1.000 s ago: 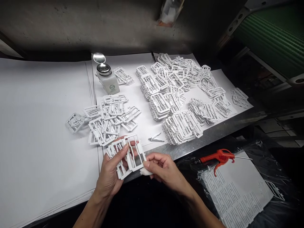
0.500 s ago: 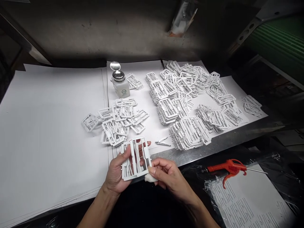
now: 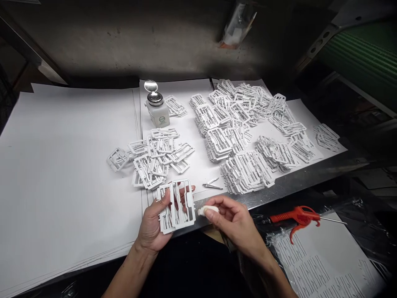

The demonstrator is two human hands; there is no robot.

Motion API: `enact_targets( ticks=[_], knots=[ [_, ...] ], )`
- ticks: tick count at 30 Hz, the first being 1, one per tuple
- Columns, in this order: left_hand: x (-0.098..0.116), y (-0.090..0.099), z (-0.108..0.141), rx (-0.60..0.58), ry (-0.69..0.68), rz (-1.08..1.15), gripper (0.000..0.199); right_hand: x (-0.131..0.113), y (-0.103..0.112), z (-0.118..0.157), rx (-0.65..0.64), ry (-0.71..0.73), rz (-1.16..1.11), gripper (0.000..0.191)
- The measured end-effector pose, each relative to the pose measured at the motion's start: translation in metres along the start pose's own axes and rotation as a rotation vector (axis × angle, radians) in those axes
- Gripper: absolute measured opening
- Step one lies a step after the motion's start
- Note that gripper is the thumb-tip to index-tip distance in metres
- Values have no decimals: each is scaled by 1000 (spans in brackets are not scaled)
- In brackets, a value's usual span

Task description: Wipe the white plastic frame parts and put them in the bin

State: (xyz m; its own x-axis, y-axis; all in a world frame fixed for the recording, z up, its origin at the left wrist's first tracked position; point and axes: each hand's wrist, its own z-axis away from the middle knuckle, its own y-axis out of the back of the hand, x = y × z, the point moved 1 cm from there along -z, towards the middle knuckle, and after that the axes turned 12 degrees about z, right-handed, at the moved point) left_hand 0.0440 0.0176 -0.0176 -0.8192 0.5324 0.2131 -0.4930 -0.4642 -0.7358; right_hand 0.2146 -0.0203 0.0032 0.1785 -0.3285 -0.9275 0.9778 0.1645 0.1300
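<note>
My left hand (image 3: 151,225) holds up a white moulded plastic frame (image 3: 176,205), with the fingers curled behind its bars. A few centimetres to the right, my right hand (image 3: 232,219) pinches a small white cloth wad (image 3: 206,210) between thumb and fingertips. The wad is apart from the frame. Just above the frame, a small pair of metal nippers (image 3: 212,184) lies on the white paper. A loose heap of similar white frames (image 3: 151,159) lies left of it, nearest my left hand. Larger stacks (image 3: 223,132) spread to the right.
A white dispenser bottle (image 3: 158,109) with an open metal lid stands at the back. A steel table edge (image 3: 279,190) runs below the stacks. To the lower right, a red air blow gun (image 3: 297,216) rests on a plastic-covered sheet (image 3: 322,260).
My right hand has moved up and right, away from the frame, carrying the cloth wad. The frame in my left hand has turned slightly and sits more upright.
</note>
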Motion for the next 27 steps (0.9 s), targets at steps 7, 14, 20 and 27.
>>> enact_targets(
  ticks=[7,14,20,27],
  knots=[
    [-4,0,2,25,-46,0,21,-28,-6,-20,213,484,523,13],
    [-3,-3,1,-6,-37,-10,25,-28,0,4,-78,371,632,9],
    [-3,-2,0,23,-10,-14,26,-26,5,1,109,371,560,13],
    [-5,-2,0,6,-75,-45,26,-30,-2,-3,-31,376,699,9]
  ],
)
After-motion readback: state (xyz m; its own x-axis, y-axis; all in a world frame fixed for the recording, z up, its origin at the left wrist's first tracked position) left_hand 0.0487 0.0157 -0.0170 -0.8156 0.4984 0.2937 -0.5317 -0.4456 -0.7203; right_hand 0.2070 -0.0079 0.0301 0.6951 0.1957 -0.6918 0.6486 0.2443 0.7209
